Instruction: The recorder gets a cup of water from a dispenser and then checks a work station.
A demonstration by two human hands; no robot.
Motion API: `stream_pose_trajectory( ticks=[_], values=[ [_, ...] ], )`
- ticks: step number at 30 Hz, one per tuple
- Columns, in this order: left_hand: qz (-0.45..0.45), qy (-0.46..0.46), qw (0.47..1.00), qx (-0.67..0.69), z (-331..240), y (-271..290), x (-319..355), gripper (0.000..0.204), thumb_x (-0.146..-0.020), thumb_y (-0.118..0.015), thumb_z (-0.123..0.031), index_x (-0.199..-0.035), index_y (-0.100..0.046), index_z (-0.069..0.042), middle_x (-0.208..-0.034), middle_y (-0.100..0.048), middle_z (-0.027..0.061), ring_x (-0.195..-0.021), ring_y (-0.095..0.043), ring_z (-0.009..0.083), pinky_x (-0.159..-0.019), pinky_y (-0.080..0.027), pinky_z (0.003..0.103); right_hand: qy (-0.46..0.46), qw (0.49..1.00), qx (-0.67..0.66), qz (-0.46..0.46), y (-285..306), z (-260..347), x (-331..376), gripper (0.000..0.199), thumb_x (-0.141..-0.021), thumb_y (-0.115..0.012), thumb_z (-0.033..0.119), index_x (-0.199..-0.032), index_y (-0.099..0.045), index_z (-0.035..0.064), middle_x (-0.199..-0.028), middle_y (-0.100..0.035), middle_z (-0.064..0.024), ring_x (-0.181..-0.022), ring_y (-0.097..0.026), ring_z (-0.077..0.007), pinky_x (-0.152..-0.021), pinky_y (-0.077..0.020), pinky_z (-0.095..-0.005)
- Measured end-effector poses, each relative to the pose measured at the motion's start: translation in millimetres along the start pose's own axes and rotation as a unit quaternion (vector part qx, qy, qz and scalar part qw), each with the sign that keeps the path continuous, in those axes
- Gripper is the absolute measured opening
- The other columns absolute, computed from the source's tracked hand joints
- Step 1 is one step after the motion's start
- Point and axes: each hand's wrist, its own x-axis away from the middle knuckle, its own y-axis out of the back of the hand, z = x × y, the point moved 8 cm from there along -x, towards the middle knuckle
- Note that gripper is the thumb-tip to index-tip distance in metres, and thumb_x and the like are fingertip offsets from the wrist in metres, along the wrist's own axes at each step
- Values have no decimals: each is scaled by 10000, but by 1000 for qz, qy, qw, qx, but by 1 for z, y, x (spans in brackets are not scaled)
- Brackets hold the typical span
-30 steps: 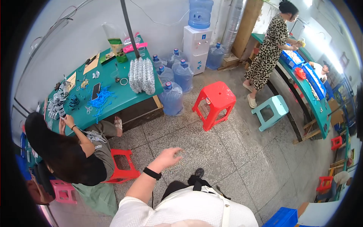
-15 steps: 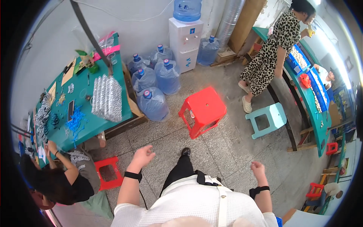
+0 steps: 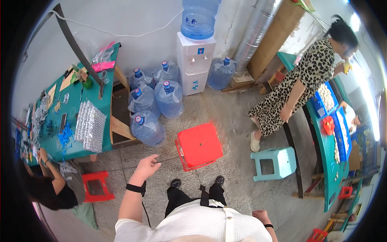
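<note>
My left hand [image 3: 146,167] is held out in front of me, empty, with its fingers loosely bent and apart. A red plastic stool [image 3: 200,146] is the nearest thing to it, ahead and to the right; the two do not touch. Low at my right side, my right hand [image 3: 262,216] has its fingers curled in, with nothing visible in them. Both wrists wear a black band. Beyond the right hand stands a light green stool [image 3: 278,163].
Several wrapped water bottles [image 3: 148,128] stand by a white water dispenser [image 3: 194,60]. A green worktable [image 3: 96,121], with a seated person [image 3: 50,189], lies left. A person in a leopard-print dress [image 3: 292,86] stands by another green table [image 3: 327,189] holding blue trays [image 3: 323,101].
I have moved forward, and the red stool is closer to my feet. My right hand has dropped lower and nearer my side. The person in the dress has lowered an arm slightly.
</note>
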Motion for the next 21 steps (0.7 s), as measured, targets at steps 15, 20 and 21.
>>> stream_pose_trajectory(
  ticks=[15, 20, 21],
  values=[
    [-139, 122, 981, 58, -51, -49, 83, 447, -713, -656, -213, -1109, -537, -43, -878, -616, 136, -714, -611, 223, -660, -487, 314, 240, 966, 79, 54, 108, 239, -162, 224, -727, -557, 102, -890, -631, -33, -651, -611, -55, -583, -572, -126, -550, -453, -253],
    [-216, 129, 964, 90, -9, -46, 124, 430, -715, -657, -181, -1103, -539, -34, -821, -613, 101, -683, -605, 183, -630, -482, 292, 256, 943, 168, 128, 71, 249, -147, 259, -729, -539, 107, -915, -614, -56, -699, -614, -64, -612, -577, -129, -576, -461, -254],
    [-220, 146, 961, 88, 1, -50, 133, 427, -717, -656, -181, -1101, -540, -33, -812, -614, 98, -681, -605, 180, -627, -481, 292, 253, 941, 182, 131, 69, 250, -150, 262, -729, -550, 111, -924, -613, -52, -711, -617, -71, -611, -579, -134, -578, -466, -256]
  ],
)
